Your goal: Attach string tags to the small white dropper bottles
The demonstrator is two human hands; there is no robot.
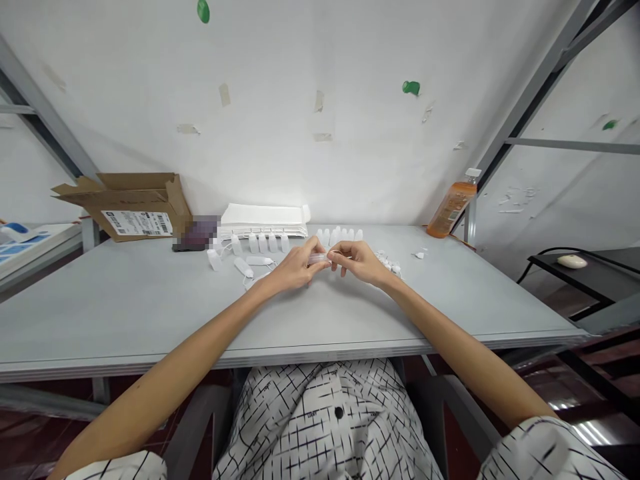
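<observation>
Above the desk [330, 327], the left hand [299, 264] has its grip clamped on a small translucent tube [317, 258]; the right hand [359, 261] meets its right end, I cannot tell whether gripping; beyond, left, stand white bottles [253, 243]; farther, a cardboard box [135, 198] left, an orange bottle [450, 210] right.

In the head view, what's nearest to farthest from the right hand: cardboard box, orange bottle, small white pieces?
1. Small white pieces: just right of the hand
2. Orange bottle: farther right, by the wall
3. Cardboard box: far left
</observation>
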